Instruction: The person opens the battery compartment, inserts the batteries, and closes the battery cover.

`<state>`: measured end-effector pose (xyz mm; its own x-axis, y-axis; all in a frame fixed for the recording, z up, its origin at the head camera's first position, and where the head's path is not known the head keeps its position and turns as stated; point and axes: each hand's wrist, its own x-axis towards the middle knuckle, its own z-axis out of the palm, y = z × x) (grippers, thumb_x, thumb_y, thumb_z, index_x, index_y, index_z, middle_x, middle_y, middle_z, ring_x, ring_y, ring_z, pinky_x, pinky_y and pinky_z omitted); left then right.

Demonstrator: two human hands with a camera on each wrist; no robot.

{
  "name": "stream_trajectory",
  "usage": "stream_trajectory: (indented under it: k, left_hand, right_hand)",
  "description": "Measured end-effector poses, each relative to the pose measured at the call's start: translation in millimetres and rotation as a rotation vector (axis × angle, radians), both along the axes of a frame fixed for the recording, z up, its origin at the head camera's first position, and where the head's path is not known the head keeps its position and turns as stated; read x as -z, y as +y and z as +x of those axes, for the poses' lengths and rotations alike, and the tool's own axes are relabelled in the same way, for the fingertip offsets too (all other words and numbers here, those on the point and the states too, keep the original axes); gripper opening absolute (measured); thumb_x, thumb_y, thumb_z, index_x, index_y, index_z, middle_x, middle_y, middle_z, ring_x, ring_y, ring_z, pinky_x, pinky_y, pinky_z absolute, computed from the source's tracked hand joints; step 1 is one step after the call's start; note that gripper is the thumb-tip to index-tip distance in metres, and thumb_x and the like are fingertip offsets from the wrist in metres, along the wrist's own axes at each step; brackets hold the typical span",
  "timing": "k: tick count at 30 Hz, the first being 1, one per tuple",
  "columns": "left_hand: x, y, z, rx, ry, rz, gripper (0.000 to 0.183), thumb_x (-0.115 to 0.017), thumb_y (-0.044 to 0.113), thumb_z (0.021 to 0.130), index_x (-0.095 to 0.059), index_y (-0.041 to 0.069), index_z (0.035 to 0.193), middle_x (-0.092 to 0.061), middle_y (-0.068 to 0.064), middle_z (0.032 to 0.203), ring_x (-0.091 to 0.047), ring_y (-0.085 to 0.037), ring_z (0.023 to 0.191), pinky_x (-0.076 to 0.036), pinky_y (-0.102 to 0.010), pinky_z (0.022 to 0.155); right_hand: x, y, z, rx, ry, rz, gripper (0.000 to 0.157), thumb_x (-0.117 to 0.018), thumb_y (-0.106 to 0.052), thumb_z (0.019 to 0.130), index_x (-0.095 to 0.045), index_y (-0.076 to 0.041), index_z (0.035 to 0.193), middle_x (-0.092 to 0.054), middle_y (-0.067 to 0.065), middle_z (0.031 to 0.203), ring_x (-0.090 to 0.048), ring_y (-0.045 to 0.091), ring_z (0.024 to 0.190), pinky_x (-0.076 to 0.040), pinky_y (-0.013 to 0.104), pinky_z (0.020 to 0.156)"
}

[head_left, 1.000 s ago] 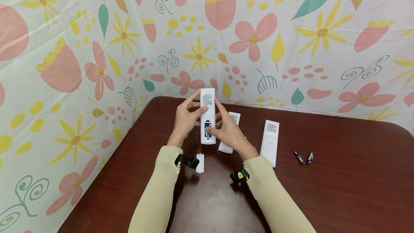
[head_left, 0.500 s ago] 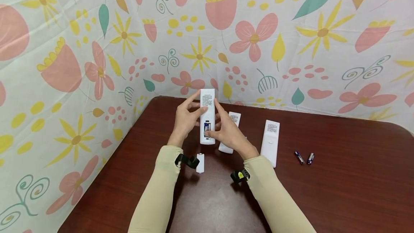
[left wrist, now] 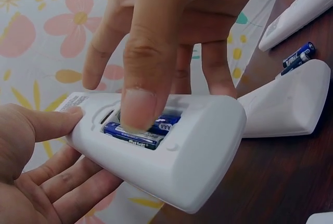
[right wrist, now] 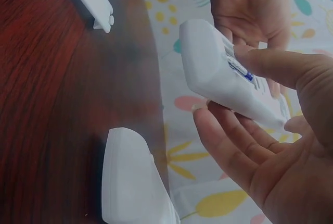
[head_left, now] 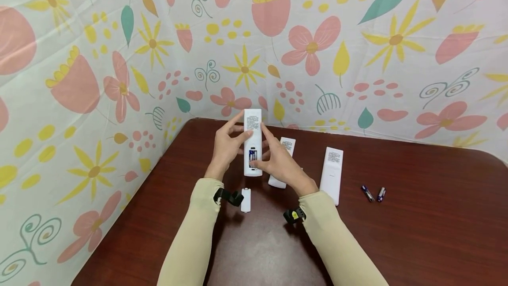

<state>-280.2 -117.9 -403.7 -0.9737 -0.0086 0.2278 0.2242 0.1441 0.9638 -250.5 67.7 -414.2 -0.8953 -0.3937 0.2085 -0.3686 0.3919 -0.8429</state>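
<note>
My left hand (head_left: 227,148) holds a white remote control (head_left: 252,120) upright, back side facing me, its thumb on the printed label side. Two blue AAA batteries (left wrist: 132,135) lie side by side in the remote's uncovered compartment. The thumb of my right hand (head_left: 281,159) presses on the batteries near the compartment's lower end. In the right wrist view, that hand's other fingers (right wrist: 229,143) curl under the remote. The loose battery cover (head_left: 246,200) lies on the table below the remote, near my left wrist.
A second white remote (head_left: 278,181) lies behind my right hand, with blue batteries (left wrist: 299,56) beyond it in the left wrist view. Farther right is a third remote (head_left: 331,175), then two loose batteries (head_left: 367,193) on the brown table (head_left: 428,215). Floral cloth (head_left: 309,92) hangs behind.
My right thumb has slid slightly lower on the batteries, showing more of them. The remote and both hands have shifted a little left.
</note>
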Motion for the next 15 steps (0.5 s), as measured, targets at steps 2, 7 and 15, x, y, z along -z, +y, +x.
stream_trajectory:
  k: [2,7,15]
  left_hand:
    - [1.3,-1,-0.8,-0.007,-0.01,0.004,0.061,-0.078,0.015,0.101,-0.059,0.041,0.153,-0.069,-0.009,0.119,-0.075,-0.028,0.083,-0.065,-0.043,0.063]
    - [2.3,-4,-0.6,-0.024,-0.017,0.013,0.06,-0.078,0.015,0.101,-0.06,0.04,0.152,-0.069,-0.011,0.12,-0.075,-0.028,0.081,-0.065,-0.041,0.061]
    - [-1.1,-8,-2.2,-0.059,-0.017,0.04,0.06,-0.079,0.013,0.1,-0.061,0.039,0.151,-0.069,-0.012,0.119,-0.073,-0.029,0.082,-0.065,-0.04,0.061]
  right_hand:
    - [-0.3,0,1.2,-0.006,-0.006,0.006,0.11,-0.083,-0.007,0.094,-0.007,-0.02,0.173,-0.057,0.018,0.128,-0.071,0.025,0.094,-0.062,0.039,0.082]
    - [-0.6,0,4.9,0.02,-0.034,0.018,0.11,-0.083,-0.014,0.096,-0.006,-0.019,0.173,-0.057,0.016,0.132,-0.071,0.023,0.095,-0.062,0.039,0.08]
    - [-5.2,0,14.4,0.07,-0.028,0.013,0.103,-0.08,-0.019,0.099,-0.008,-0.016,0.173,-0.061,0.012,0.134,-0.07,0.022,0.097,-0.062,0.036,0.077]
